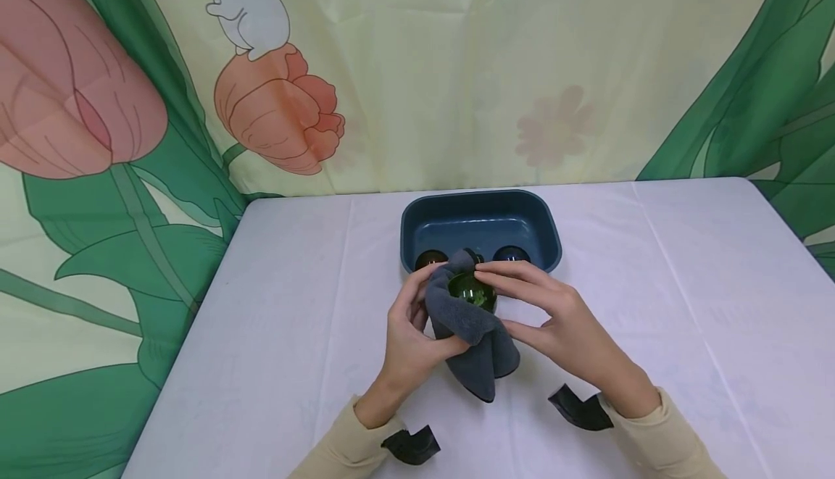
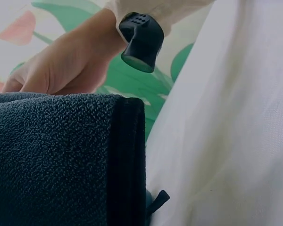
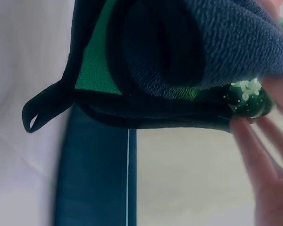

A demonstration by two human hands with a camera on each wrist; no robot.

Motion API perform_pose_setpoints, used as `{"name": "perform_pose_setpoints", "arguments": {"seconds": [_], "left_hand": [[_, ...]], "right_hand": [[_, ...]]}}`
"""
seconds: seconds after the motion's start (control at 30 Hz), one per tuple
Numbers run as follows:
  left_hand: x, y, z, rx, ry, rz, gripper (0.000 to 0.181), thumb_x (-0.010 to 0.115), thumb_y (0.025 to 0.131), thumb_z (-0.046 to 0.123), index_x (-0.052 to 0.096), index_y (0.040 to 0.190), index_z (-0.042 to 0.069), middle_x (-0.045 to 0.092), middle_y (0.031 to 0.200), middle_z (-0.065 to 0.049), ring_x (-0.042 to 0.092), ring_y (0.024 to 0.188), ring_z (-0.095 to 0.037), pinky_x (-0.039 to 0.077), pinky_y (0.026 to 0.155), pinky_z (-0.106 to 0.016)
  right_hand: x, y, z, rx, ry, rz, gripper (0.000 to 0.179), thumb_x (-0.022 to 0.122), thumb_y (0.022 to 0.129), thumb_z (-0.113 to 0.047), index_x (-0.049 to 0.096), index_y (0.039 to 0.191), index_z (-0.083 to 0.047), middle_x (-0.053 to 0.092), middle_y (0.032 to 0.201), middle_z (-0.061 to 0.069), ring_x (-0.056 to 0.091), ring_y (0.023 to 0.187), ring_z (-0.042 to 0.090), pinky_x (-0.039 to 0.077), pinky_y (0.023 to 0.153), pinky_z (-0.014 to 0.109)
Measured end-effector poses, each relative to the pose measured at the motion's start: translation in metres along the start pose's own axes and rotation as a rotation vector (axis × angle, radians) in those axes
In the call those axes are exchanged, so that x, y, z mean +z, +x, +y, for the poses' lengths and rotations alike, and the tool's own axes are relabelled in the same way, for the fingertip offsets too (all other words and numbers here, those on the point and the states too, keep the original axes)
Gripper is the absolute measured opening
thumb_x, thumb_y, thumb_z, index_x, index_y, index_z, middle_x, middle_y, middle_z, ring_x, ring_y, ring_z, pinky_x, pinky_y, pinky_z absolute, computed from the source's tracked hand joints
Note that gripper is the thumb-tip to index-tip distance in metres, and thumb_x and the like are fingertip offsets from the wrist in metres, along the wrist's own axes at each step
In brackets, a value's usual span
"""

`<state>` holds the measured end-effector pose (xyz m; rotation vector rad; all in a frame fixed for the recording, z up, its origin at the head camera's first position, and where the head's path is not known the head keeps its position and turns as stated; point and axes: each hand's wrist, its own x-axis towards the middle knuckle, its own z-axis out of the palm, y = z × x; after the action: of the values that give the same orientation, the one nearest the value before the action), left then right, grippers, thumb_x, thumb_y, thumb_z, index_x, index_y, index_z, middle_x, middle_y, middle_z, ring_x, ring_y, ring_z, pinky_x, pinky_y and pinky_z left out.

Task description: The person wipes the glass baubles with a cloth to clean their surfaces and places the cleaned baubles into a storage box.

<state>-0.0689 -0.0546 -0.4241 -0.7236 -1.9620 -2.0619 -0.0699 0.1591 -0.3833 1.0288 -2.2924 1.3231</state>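
Left hand (image 1: 411,327) gripping the dark terry towel (image 1: 452,317), a glossy green cup (image 1: 471,291) nestled in it, near side of the blue tray (image 1: 470,232), right hand (image 1: 561,316) lightly pinching the cup, whose slick surface could easily slip free!

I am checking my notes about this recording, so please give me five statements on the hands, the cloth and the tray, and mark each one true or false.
1. The left hand holds the dark cloth. True.
2. The right hand rests flat on the table. False: its fingers are at the round green object.
3. The green object has a white floral pattern. True, the right wrist view shows it.
4. The tray is bright yellow. False: it is dark blue.
5. The tray holds nothing. False: a brown object and a dark-blue object are in it.
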Motion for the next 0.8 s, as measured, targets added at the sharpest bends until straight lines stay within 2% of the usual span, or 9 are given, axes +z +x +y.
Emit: {"name": "perform_pose_setpoints", "arguments": {"seconds": [0.13, 0.2, 0.27, 0.33, 0.4, 0.43, 0.5, 0.63, 0.8], "left_hand": [[-0.0001, 0.0004, -0.0007, 0.010, -0.003, 0.001, 0.077, 0.079, 0.071, -0.009, 0.045, 0.140, -0.001, 0.060, 0.127, -0.026, 0.062, 0.116, -0.020, 0.051, 0.101, -0.033], [-0.0002, 0.0005, -0.0010, 0.008, -0.003, 0.004, 0.077, 0.079, 0.072, -0.010, 0.045, 0.140, -0.002, 0.060, 0.128, -0.025, 0.062, 0.117, -0.020, 0.051, 0.101, -0.033], [-0.0002, 0.0006, -0.0008, 0.004, -0.001, 0.007, 0.077, 0.078, 0.071, -0.010, 0.045, 0.140, -0.003, 0.059, 0.130, -0.025, 0.061, 0.118, -0.020, 0.050, 0.102, -0.033], [-0.0002, 0.0005, -0.0003, -0.001, 0.003, 0.011, 0.077, 0.078, 0.071, -0.011, 0.044, 0.140, -0.003, 0.059, 0.131, -0.025, 0.061, 0.119, -0.020, 0.050, 0.103, -0.033], [-0.0002, 0.0004, 0.0002, -0.007, 0.006, 0.014, 0.077, 0.078, 0.071, -0.011, 0.044, 0.140, -0.004, 0.058, 0.131, -0.025, 0.061, 0.119, -0.020, 0.049, 0.103, -0.033], [-0.0002, 0.0004, 0.0003, -0.008, 0.007, 0.014, 0.077, 0.078, 0.071, -0.011, 0.044, 0.140, -0.004, 0.058, 0.131, -0.025, 0.061, 0.119, -0.020, 0.049, 0.103, -0.033], [-0.0004, 0.0004, 0.0002, -0.013, 0.004, 0.010, 0.077, 0.078, 0.071, -0.010, 0.044, 0.140, -0.003, 0.058, 0.131, -0.025, 0.060, 0.119, -0.020, 0.049, 0.103, -0.033], [-0.0020, 0.0005, -0.0002, -0.009, -0.012, -0.020, 0.078, 0.078, 0.071, -0.009, 0.043, 0.141, -0.002, 0.058, 0.131, -0.025, 0.060, 0.120, -0.019, 0.049, 0.104, -0.033], [-0.0028, 0.0013, 0.0008, 0.011, -0.018, -0.049, 0.079, 0.078, 0.070, -0.011, 0.042, 0.140, -0.004, 0.057, 0.130, -0.027, 0.060, 0.120, -0.018, 0.047, 0.105, -0.033]], "right_hand": [[-0.0007, 0.0000, 0.0013, -0.085, -0.021, -0.006, 0.043, 0.075, 0.089, -0.014, 0.065, 0.130, -0.008, 0.059, 0.137, 0.010, 0.051, 0.130, 0.016, 0.043, 0.103, 0.015], [-0.0003, 0.0005, 0.0021, -0.132, -0.024, -0.008, 0.038, 0.063, 0.096, -0.029, 0.067, 0.128, -0.008, 0.059, 0.136, 0.010, 0.051, 0.130, 0.017, 0.043, 0.104, 0.015], [0.0007, 0.0012, 0.0029, -0.170, -0.028, -0.002, 0.039, 0.055, 0.100, -0.033, 0.068, 0.126, -0.007, 0.061, 0.135, 0.011, 0.052, 0.128, 0.019, 0.044, 0.103, 0.016], [0.0015, 0.0014, 0.0032, -0.184, -0.035, 0.004, 0.039, 0.053, 0.101, -0.033, 0.068, 0.125, -0.007, 0.061, 0.134, 0.011, 0.053, 0.127, 0.020, 0.045, 0.103, 0.016], [0.0017, 0.0005, 0.0030, -0.161, -0.027, -0.002, 0.039, 0.054, 0.100, -0.033, 0.068, 0.126, -0.007, 0.061, 0.134, 0.011, 0.053, 0.127, 0.019, 0.045, 0.102, 0.016], [0.0017, 0.0000, 0.0025, -0.142, -0.023, -0.007, 0.035, 0.059, 0.099, -0.026, 0.068, 0.126, -0.007, 0.061, 0.135, 0.011, 0.053, 0.128, 0.019, 0.045, 0.102, 0.016], [0.0017, -0.0008, 0.0010, -0.100, -0.015, -0.015, 0.036, 0.071, 0.091, -0.011, 0.068, 0.126, -0.007, 0.061, 0.135, 0.010, 0.053, 0.128, 0.018, 0.046, 0.100, 0.016], [0.0018, -0.0013, -0.0022, -0.017, 0.026, -0.002, 0.066, 0.081, 0.066, 0.018, 0.067, 0.127, -0.006, 0.062, 0.133, 0.010, 0.054, 0.127, 0.013, 0.048, 0.097, 0.015], [-0.0001, -0.0012, -0.0040, 0.070, 0.169, 0.020, 0.063, 0.079, 0.069, 0.018, 0.066, 0.128, -0.003, 0.063, 0.129, 0.013, 0.061, 0.119, 0.008, 0.053, 0.093, 0.021]]}}
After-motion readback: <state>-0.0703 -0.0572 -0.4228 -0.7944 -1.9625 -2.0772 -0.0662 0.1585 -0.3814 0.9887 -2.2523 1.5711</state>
